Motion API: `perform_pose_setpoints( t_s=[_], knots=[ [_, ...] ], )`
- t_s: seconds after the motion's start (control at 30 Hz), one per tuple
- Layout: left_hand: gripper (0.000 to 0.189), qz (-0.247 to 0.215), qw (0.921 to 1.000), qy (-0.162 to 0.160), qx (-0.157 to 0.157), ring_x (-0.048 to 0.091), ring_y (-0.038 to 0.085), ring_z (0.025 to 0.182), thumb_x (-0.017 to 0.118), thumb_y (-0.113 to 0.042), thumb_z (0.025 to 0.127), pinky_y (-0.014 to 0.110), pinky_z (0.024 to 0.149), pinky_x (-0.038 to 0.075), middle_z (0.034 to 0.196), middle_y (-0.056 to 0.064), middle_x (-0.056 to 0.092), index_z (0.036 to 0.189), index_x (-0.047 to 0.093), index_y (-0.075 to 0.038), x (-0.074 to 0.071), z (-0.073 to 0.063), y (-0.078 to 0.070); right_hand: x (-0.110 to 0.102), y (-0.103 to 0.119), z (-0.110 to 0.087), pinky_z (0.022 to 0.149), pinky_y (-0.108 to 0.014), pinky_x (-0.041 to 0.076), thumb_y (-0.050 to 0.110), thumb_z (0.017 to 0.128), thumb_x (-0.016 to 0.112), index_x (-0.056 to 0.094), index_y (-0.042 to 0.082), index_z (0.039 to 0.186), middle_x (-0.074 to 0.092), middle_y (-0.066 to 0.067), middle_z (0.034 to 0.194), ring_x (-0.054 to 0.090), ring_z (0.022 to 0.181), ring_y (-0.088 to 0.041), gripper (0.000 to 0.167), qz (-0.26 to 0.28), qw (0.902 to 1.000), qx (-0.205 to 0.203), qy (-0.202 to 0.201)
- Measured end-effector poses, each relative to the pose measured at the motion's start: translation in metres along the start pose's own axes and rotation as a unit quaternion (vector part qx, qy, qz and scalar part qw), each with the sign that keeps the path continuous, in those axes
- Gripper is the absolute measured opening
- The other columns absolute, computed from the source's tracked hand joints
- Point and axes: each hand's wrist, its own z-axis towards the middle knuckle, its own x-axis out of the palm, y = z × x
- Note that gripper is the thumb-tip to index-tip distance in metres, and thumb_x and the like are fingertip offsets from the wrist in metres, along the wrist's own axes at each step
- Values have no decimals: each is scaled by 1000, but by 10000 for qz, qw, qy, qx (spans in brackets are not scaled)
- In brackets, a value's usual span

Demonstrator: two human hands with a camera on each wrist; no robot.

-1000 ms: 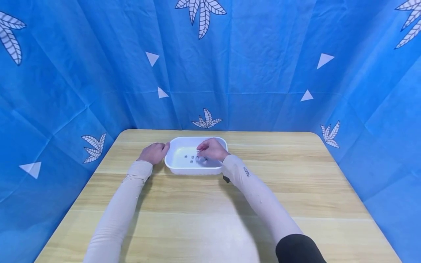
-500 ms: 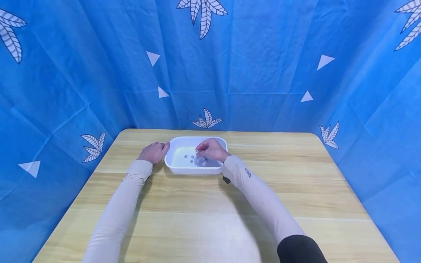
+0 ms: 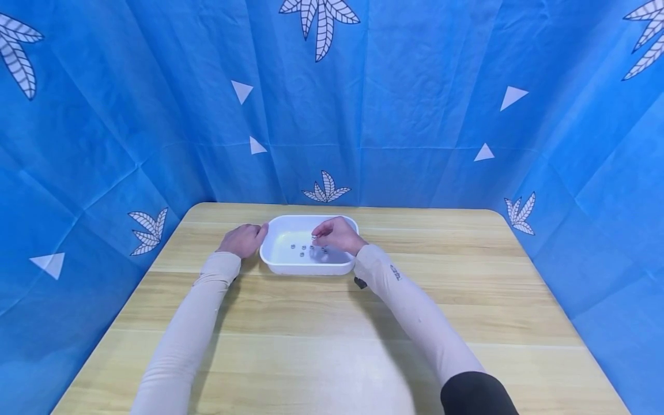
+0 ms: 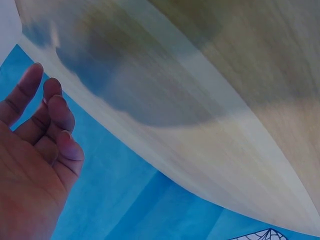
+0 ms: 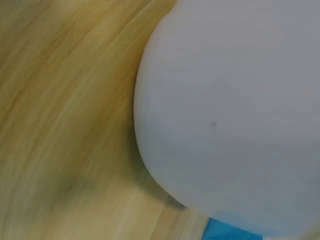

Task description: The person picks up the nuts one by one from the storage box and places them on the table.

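Note:
A white tray (image 3: 280,268) sits at the far edge of the table. My left hand (image 3: 242,241) holds its left rim, thumb lying over the edge; in the left wrist view the other fingers (image 4: 60,112) bend loosely beside the tray's wall (image 4: 7,25). Over the tray's right half, my right hand (image 3: 337,235) pinches a small silvery piece (image 3: 313,237) between thumb and fingertips. Several similar silvery pieces (image 3: 302,254) lie on the tray floor; they are too small to tell their kind. The right wrist view shows the tray's outside (image 5: 215,100) but no fingers.
The tray stands on a light wood table (image 3: 311,334) with rounded far corners. A blue curtain (image 3: 415,115) with white leaves and triangles hangs behind it and along both sides. A small black device (image 3: 360,282) sits under my right wrist.
My right hand dips slightly toward the left, then moves back to the right above the tray, still pinching a silvery piece. The left hand and the tray stay in place.

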Motion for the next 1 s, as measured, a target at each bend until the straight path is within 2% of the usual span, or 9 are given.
perform_pose_setpoints(
  t_s=[0.2, 0.47, 0.7, 1.0],
  knots=[
    [79, 31, 10000, 7, -10, 62, 44, 127, 13, -54, 108, 59, 105, 50, 136, 22, 67, 133, 66, -2, 0, 0, 1, -3, -2, -2, 92, -29, 55, 8, 84, 83, 77, 6, 111, 80, -8, 106, 72, 95, -16, 28, 9, 10000, 82, 8],
    [75, 217, 9996, -157, 74, 65, 45, 121, 16, -50, 109, 61, 100, 51, 128, 23, 70, 125, 70, -1, -3, -3, -4, -10, -1, -6, 90, -29, 57, 6, 87, 80, 77, 4, 112, 79, -9, 105, 72, 94, -18, 24, 150, 9999, 23, 17],
    [63, 421, 9976, -458, 288, 69, 44, 106, 25, -41, 109, 60, 90, 54, 110, 22, 74, 103, 73, -1, -7, -4, -9, -16, -4, -10, 83, -27, 61, 4, 88, 78, 77, 6, 108, 78, -11, 104, 73, 90, -17, 20, 399, 9992, 30, 12],
    [49, 702, 9937, -657, 570, 67, 38, 89, 33, -34, 107, 56, 80, 54, 92, 17, 70, 88, 68, -5, -11, -1, -12, -24, 1, -23, 87, -32, 61, 4, 88, 78, 77, 4, 109, 78, -13, 105, 72, 89, -17, 21, 343, 9994, -104, -28]
  ],
)
